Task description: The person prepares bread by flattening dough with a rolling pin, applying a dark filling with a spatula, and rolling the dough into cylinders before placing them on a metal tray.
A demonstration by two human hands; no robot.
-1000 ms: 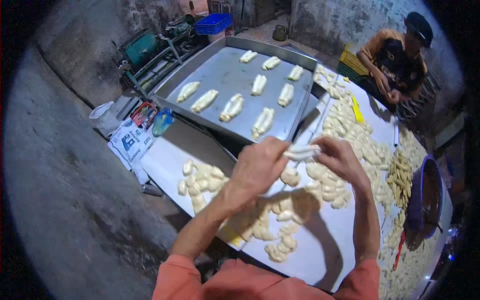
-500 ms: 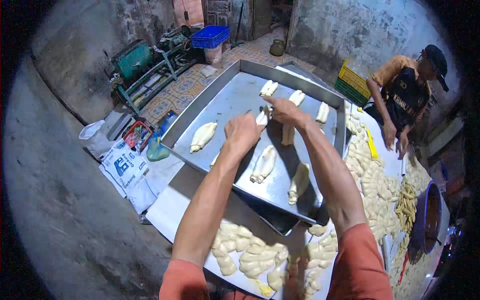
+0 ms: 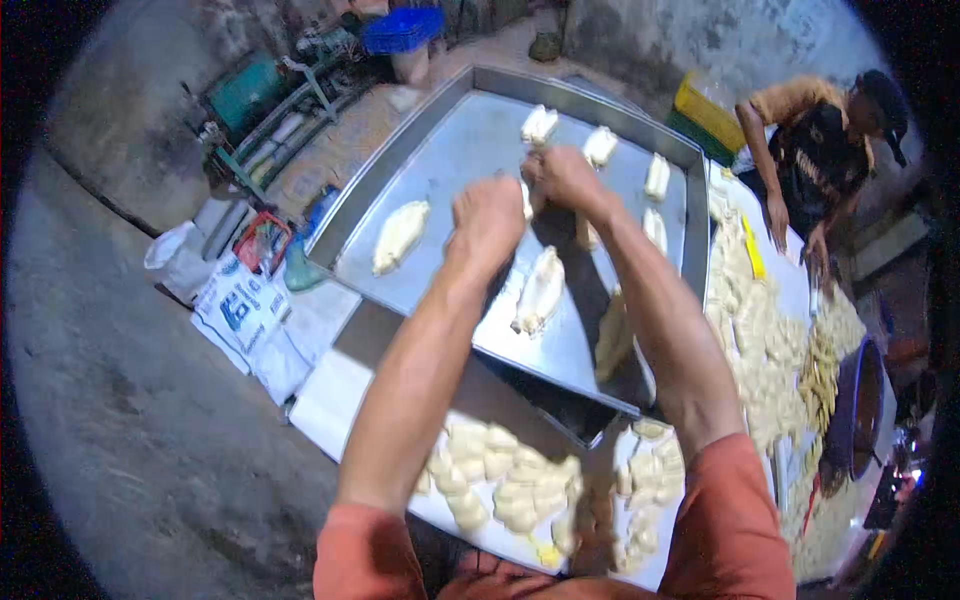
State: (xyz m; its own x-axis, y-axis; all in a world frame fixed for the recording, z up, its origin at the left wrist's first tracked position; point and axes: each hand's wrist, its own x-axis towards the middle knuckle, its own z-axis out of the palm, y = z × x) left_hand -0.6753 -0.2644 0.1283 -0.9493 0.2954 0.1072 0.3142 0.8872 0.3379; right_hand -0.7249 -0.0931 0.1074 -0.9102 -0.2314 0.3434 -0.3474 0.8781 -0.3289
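Observation:
A large metal tray holds several pale rolled dough pieces set apart from each other. Over its middle, my left hand is closed at a small dough roll, which shows only as a narrow strip beside the fingers. My right hand is closed too, its fingertips meeting the far end of that roll close to the left hand. Both hands hide most of the piece. Nearer to me a plump dough roll lies on the tray, and another, a wider one, rests at the left.
Flattened dough pieces cover the white table in front of the tray and along its right. At the right a co-worker bends over the table near finger-shaped pieces and a purple tub. White sacks stand at the left.
The whole scene sits higher in the picture as the view shifts. My right index finger, earlier stretched out, is now curled in toward the roll. Both hands stay over the tray's middle.

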